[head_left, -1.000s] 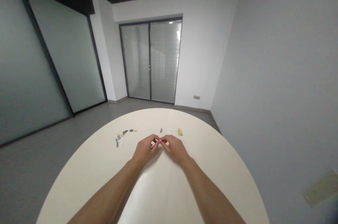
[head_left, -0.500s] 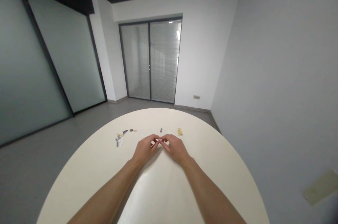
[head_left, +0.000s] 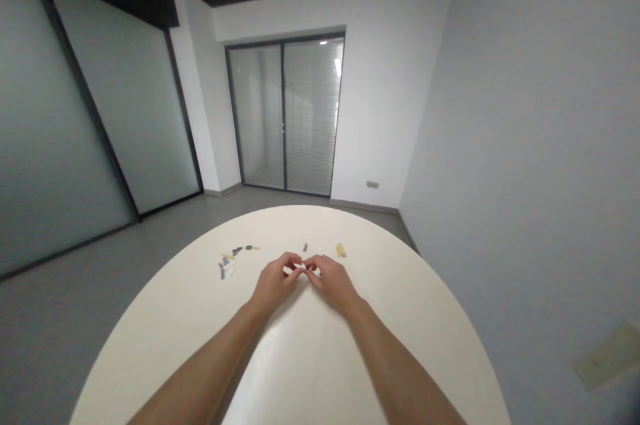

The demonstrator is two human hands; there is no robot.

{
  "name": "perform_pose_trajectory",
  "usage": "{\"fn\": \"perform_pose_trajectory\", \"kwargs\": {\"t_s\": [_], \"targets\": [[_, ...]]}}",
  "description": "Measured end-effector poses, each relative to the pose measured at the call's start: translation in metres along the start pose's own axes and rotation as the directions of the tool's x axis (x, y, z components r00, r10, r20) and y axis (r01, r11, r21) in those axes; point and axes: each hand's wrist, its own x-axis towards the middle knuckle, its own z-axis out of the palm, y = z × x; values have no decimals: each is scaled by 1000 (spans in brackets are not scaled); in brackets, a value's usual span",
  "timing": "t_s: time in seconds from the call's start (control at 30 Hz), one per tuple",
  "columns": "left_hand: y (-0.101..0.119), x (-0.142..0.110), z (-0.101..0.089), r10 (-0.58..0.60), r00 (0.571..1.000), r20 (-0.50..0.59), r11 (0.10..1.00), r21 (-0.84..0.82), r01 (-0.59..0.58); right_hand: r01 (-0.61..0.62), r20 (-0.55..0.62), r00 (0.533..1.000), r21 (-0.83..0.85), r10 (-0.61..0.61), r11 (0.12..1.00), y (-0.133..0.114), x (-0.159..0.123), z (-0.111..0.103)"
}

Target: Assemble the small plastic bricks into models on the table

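My left hand [head_left: 276, 279] and my right hand [head_left: 330, 279] meet over the middle of the round white table [head_left: 320, 358]. Both are closed, thumbs and fingertips pinched together around a tiny whitish piece [head_left: 303, 266] that is mostly hidden by the fingers. Its kind is too small to make out. Just beyond the fingertips lies a small grey block [head_left: 305, 247]. To the right of it are tiny white bits [head_left: 323, 249] and a yellow piece [head_left: 341, 250].
Left of my hands lies a loose group of grey and white pieces [head_left: 227, 268], with dark pieces [head_left: 237, 251] and a thin yellow strip [head_left: 255, 248] farther back. A wall [head_left: 525, 145] rises beyond the table's right side; glass doors [head_left: 285, 118] stand behind.
The fingers of my left hand have shifted very slightly at the pinch. My right hand and the pieces on the table look the same.
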Motion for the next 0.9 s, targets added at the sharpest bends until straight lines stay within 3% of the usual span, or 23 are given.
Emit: {"fn": "perform_pose_trajectory", "kwargs": {"t_s": [0.9], "targets": [[0, 0, 1, 22, 1000, 1, 999, -26, -22, 25, -19, 999, -8, -26, 1000, -1, 0, 0]]}}
